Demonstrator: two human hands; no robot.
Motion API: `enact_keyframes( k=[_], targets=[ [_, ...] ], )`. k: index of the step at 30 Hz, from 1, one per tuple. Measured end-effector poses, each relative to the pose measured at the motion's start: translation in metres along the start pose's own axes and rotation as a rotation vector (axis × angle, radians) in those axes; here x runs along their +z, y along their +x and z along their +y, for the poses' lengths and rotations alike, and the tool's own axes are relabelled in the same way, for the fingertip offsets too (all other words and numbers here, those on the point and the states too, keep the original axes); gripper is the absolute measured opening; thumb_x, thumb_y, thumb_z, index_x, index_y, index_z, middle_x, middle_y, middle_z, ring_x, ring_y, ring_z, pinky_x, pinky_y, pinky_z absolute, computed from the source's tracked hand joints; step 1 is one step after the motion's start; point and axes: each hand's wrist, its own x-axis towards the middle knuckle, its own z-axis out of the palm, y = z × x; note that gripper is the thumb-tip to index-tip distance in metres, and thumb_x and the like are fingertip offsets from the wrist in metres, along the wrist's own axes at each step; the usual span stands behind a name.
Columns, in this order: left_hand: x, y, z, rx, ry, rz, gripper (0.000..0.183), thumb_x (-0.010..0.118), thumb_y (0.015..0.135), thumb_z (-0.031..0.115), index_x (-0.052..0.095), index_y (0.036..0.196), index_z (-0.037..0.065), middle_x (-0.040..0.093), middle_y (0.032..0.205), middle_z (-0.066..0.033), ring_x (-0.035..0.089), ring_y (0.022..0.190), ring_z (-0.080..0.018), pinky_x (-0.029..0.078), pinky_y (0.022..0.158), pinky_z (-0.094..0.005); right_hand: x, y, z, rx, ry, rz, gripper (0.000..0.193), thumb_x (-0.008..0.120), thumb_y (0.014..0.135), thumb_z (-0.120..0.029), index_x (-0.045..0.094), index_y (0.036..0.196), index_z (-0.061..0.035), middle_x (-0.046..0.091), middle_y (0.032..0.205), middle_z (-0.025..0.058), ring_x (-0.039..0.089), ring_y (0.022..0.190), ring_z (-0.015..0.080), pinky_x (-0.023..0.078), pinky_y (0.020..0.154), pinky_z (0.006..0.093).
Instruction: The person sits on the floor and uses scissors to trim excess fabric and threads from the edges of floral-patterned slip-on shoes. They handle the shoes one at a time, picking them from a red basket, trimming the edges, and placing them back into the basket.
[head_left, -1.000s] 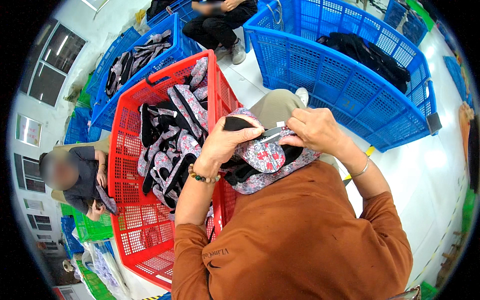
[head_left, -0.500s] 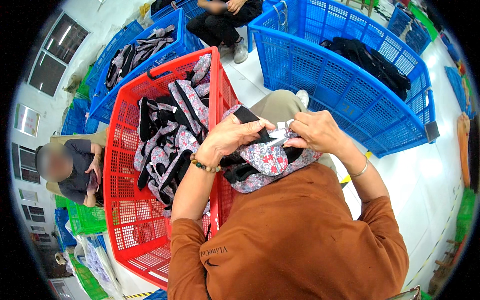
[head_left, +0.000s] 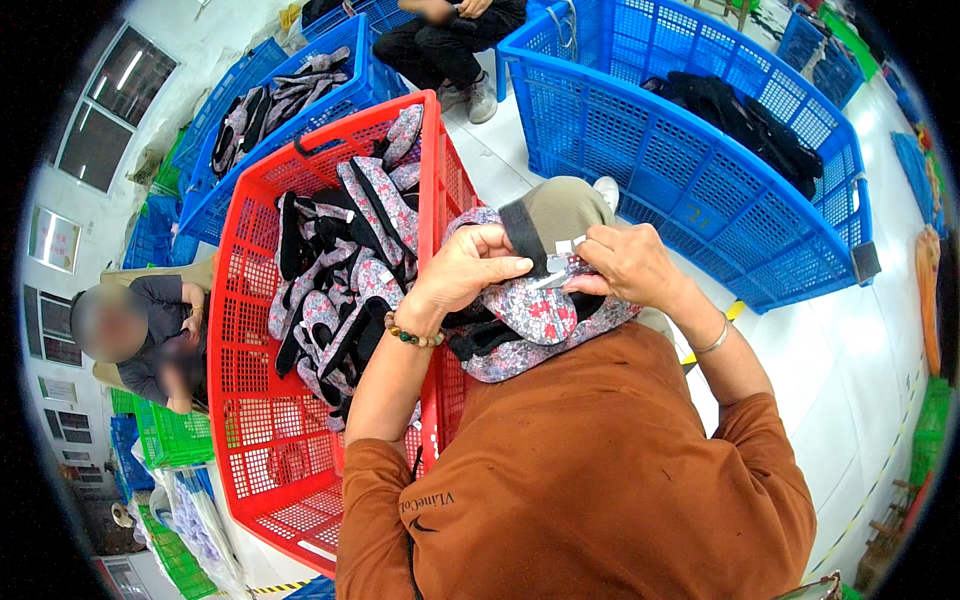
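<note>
Left hand thumb-and-finger pinch on black band; right hand pinching edge of floral piece by white tags. Piece bunched against brown shirt, just beside red crate. Judgement: hold band flat, lightly taut, fingertips close together, tags folded clear of working edge

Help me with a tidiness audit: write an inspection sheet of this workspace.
Surface: the person's lap, with a khaki knee showing.
Job's things: flowered fabric piece and a white tag; a small grey strip is too unclear to name.
Clutter: red crate left of the lap, heaped with flowered and black pieces.
Hands: left hand pinches the fabric beside a black band; right hand pinches it by the tag.
Cables: nothing seen for certain.
Surroundings: white floor; large blue crate holding black items; one person at left, another at top.
</note>
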Motion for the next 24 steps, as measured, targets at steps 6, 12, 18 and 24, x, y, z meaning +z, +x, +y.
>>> enact_keyframes(
  k=[6,12,18,24],
  targets=[
    [-0.002,0.002,-0.005,-0.044,0.020,0.083,0.006,0.066,0.084,0.009,0.061,0.083,0.005,0.058,0.073,0.0034,0.050,0.061,-0.0027,0.039,0.054,-0.0172,0.003,-0.002,0.001,0.001,0.009,-0.009,0.040,0.066,0.076,-0.044,0.050,0.071,-0.0087,0.046,0.065,0.0053,0.054,0.057,0.0232,0.042,0.047,0.0346],
    [-0.004,0.004,-0.009,-0.048,-0.014,0.088,0.008,0.065,0.085,0.013,0.061,0.081,0.007,0.053,0.066,0.0065,0.044,0.055,-0.0010,0.033,0.048,-0.0165,0.009,-0.002,0.000,0.022,0.024,0.008,0.040,0.066,0.077,-0.044,0.049,0.068,-0.0091,0.047,0.064,0.0058,0.053,0.054,0.0249,0.042,0.046,0.0356],
    [-0.004,0.004,-0.010,-0.083,-0.026,0.077,0.009,0.066,0.084,0.013,0.059,0.081,0.007,0.054,0.068,0.0055,0.045,0.057,-0.0016,0.034,0.050,-0.0166,0.010,-0.005,-0.001,0.035,0.007,-0.003,0.037,0.066,0.078,-0.041,0.049,0.067,-0.0091,0.047,0.062,0.0060,0.053,0.052,0.0252,0.042,0.045,0.0359],
    [-0.001,0.004,-0.008,-0.096,-0.048,0.069,0.010,0.066,0.084,0.013,0.059,0.082,0.007,0.058,0.074,0.0029,0.049,0.062,-0.0027,0.038,0.055,-0.0172,0.002,-0.006,-0.006,0.035,-0.065,-0.034,0.035,0.065,0.078,-0.039,0.049,0.067,-0.0092,0.047,0.061,0.0052,0.054,0.051,0.0244,0.041,0.044,0.0360]
  ],
)
